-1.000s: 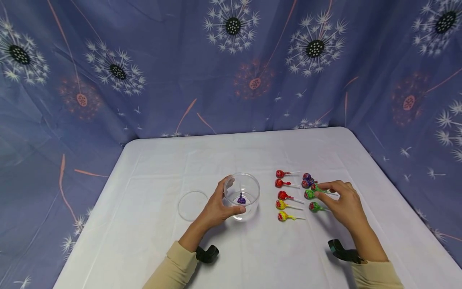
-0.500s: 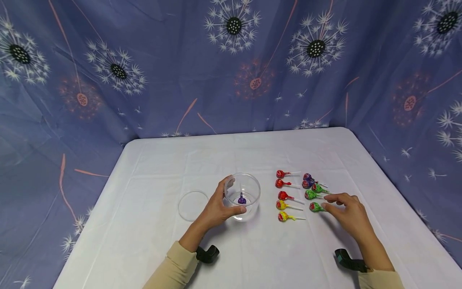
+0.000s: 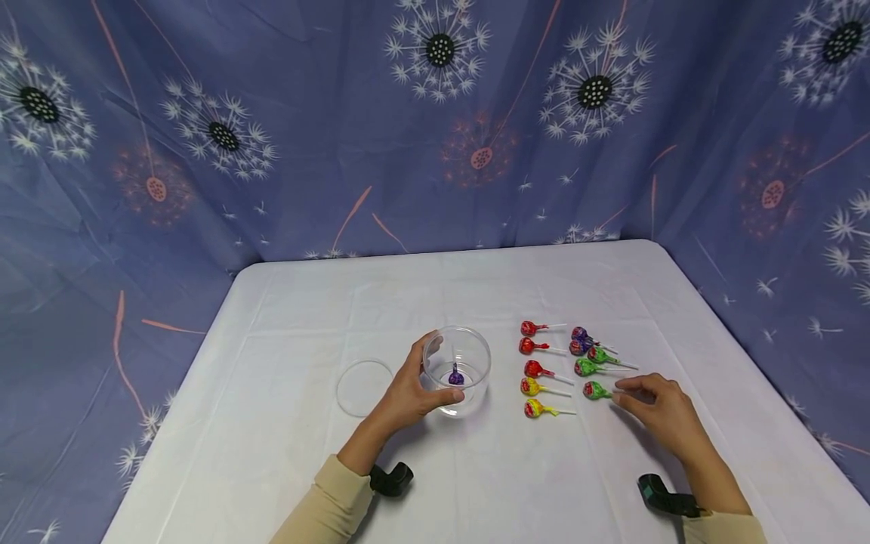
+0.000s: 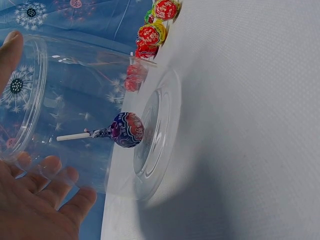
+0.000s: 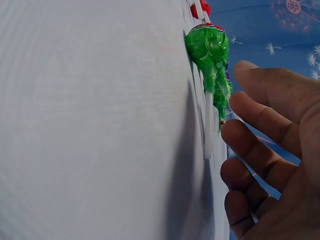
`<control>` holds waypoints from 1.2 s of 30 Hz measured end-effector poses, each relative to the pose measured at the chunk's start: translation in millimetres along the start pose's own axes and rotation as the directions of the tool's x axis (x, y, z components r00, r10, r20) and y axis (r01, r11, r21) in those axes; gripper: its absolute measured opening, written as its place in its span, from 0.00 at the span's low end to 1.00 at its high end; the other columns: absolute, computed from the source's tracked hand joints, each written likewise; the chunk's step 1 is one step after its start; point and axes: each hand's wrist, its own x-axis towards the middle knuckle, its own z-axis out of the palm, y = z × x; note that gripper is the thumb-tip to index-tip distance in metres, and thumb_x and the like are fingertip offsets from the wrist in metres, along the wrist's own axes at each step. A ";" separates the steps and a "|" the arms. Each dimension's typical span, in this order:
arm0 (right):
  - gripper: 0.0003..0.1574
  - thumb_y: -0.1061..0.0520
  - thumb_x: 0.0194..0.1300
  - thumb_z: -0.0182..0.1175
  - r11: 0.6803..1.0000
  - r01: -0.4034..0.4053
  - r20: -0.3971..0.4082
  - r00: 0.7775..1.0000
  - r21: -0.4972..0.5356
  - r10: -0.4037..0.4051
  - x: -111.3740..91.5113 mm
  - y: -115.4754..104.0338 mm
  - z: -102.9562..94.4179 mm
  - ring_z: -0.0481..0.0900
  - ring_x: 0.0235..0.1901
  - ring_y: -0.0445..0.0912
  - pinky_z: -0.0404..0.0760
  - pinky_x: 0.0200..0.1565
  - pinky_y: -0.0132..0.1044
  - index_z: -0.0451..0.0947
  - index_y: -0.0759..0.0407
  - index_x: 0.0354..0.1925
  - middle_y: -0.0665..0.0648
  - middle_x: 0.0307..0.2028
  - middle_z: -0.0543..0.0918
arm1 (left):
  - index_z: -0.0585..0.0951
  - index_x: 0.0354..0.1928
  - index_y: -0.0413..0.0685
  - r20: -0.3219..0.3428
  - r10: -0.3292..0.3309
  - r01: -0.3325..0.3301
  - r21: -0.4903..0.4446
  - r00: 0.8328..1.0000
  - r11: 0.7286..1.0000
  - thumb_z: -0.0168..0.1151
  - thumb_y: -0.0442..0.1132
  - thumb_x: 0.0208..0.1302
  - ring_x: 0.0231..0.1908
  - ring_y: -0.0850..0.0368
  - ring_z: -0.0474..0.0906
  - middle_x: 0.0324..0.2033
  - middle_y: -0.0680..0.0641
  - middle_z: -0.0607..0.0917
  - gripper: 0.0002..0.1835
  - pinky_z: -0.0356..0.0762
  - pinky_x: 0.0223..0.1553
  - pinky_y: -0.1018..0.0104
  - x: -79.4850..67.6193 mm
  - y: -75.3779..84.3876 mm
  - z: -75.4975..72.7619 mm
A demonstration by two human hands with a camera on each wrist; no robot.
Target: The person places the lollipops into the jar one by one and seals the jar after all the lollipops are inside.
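Observation:
My left hand [image 3: 408, 389] grips a clear plastic jar [image 3: 476, 389] from its left side, thumb in front and fingers behind. Inside the jar a purple-wrapped lollipop [image 4: 127, 130] stands head down, its white stick pointing up. My right hand [image 3: 662, 415] hovers by the stick end of the nearest green lollipop [image 3: 595, 391]. In the right wrist view its fingers are loosely bent, with a gap between them and the white stick [image 5: 208, 125]. Two more green lollipops [image 3: 588, 367] lie just beyond, touching or close to two purple ones [image 3: 579, 346].
Left of the jar lies a clear round ring or lid [image 3: 363, 387]. Between jar and right hand runs a column of three red lollipops [image 3: 533, 369] and two yellow ones [image 3: 532, 408], sticks pointing right. A white cloth covers the table [image 3: 285, 317]; a patterned curtain [image 3: 326, 151] hangs behind.
My right hand has let go of the upper green lollipop, now lying beside another green one, and has moved down and right to the nearest green lollipop. My left hand and jar stay put.

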 end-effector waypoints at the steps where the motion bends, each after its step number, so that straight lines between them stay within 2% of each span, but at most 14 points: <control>1: 0.15 0.50 0.59 0.65 1.000 0.000 0.003 1.000 0.000 0.000 -0.1 0.3 0.3 0.71 0.41 0.50 0.64 0.34 0.33 0.84 0.58 0.40 0.60 0.39 0.81 | 0.51 0.72 0.49 -0.001 0.000 0.000 -0.001 1.000 1.000 0.74 0.42 0.49 0.71 0.46 0.55 0.70 0.46 0.61 0.52 0.54 0.70 0.47 0.3 -1.0 0.2; 9: 0.16 0.50 0.59 0.65 1.000 -0.023 0.051 0.998 -0.007 0.023 -0.5 5.4 1.8 0.72 0.40 0.47 0.67 0.33 0.29 0.83 0.58 0.41 0.58 0.39 0.80 | 0.51 0.72 0.49 -0.002 0.000 0.000 0.004 1.000 1.000 0.73 0.41 0.49 0.71 0.46 0.55 0.70 0.45 0.61 0.52 0.54 0.70 0.47 -0.1 -0.4 -0.1; 15: 0.16 0.49 0.60 0.64 0.999 -0.046 0.080 0.996 -0.010 0.047 -0.5 9.9 2.7 0.72 0.41 0.50 0.68 0.36 0.35 0.83 0.58 0.42 0.60 0.40 0.80 | 0.51 0.72 0.49 -0.001 0.004 -0.004 -0.004 1.000 1.000 0.74 0.41 0.49 0.71 0.45 0.55 0.71 0.42 0.61 0.52 0.54 0.70 0.46 0.7 -1.8 0.0; 20: 0.14 0.53 0.59 0.65 0.999 -0.046 0.063 0.997 -0.027 0.048 -1.8 12.6 4.6 0.72 0.40 0.51 0.66 0.35 0.37 0.84 0.58 0.41 0.60 0.38 0.79 | 0.51 0.72 0.47 -0.002 0.011 -0.011 -0.001 1.000 1.000 0.74 0.41 0.49 0.71 0.45 0.55 0.70 0.44 0.61 0.52 0.54 0.69 0.46 1.4 -3.3 0.5; 29: 0.08 0.57 0.57 0.65 0.999 -0.027 0.012 1.000 -0.045 0.028 -4.8 15.5 9.6 0.68 0.36 0.47 0.62 0.32 0.32 0.85 0.57 0.37 0.56 0.34 0.78 | 0.51 0.72 0.48 0.003 0.021 -0.021 -0.015 1.000 1.000 0.73 0.40 0.49 0.71 0.44 0.54 0.71 0.41 0.60 0.52 0.53 0.70 0.46 1.3 -3.4 0.4; 36: 0.06 0.62 0.56 0.64 0.999 -0.017 0.001 1.000 -0.037 0.017 -4.1 14.6 10.7 0.68 0.37 0.48 0.62 0.34 0.35 0.84 0.58 0.34 0.57 0.33 0.78 | 0.51 0.72 0.48 0.004 0.018 -0.018 -0.015 1.000 1.000 0.73 0.40 0.50 0.71 0.44 0.54 0.71 0.41 0.60 0.52 0.53 0.70 0.46 1.1 -3.0 0.1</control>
